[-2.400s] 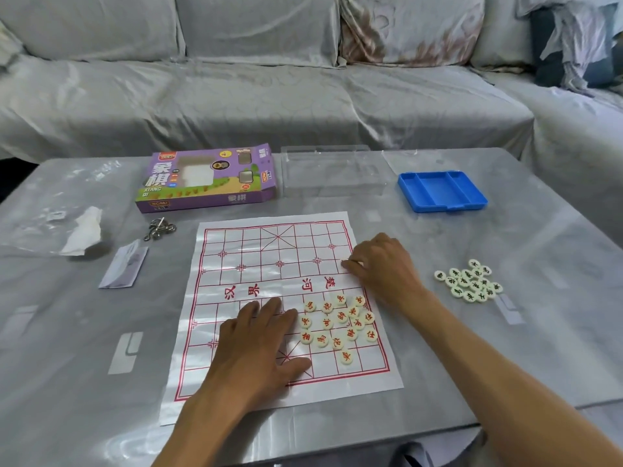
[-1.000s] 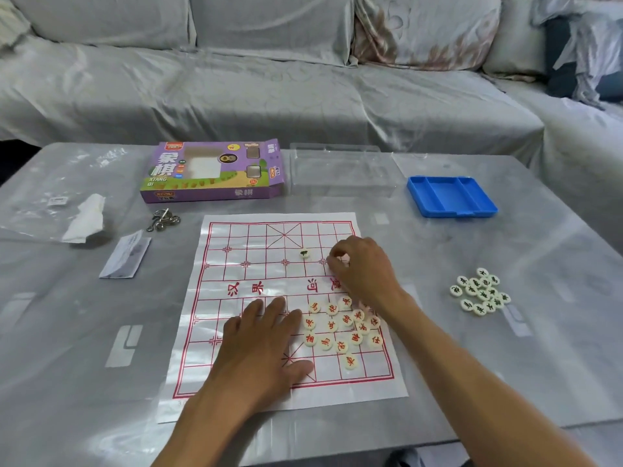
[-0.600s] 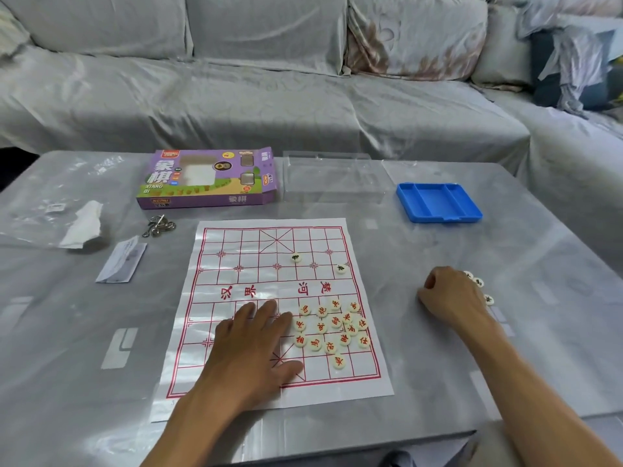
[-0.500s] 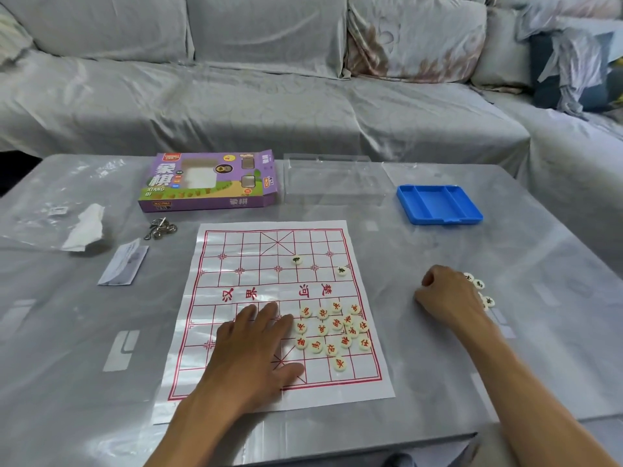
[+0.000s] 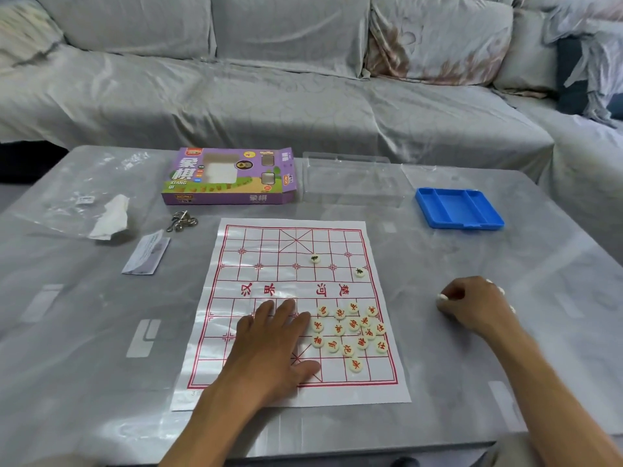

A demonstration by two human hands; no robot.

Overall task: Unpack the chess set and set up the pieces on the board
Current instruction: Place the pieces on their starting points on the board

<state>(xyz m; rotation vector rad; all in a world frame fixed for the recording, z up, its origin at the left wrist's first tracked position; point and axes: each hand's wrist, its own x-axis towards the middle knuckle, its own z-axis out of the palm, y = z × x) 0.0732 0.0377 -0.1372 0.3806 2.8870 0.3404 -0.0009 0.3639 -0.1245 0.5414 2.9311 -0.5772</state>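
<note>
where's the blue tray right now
In the head view, the blue plastic compartment tray sits on the grey table, far right, beyond the right hand and right of the clear plastic lid.

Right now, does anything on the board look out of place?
Yes. The red pieces sit in a loose cluster by the left hand, not on starting points of the board. Only two dark pieces stand on the far half, also off the back row.
</note>
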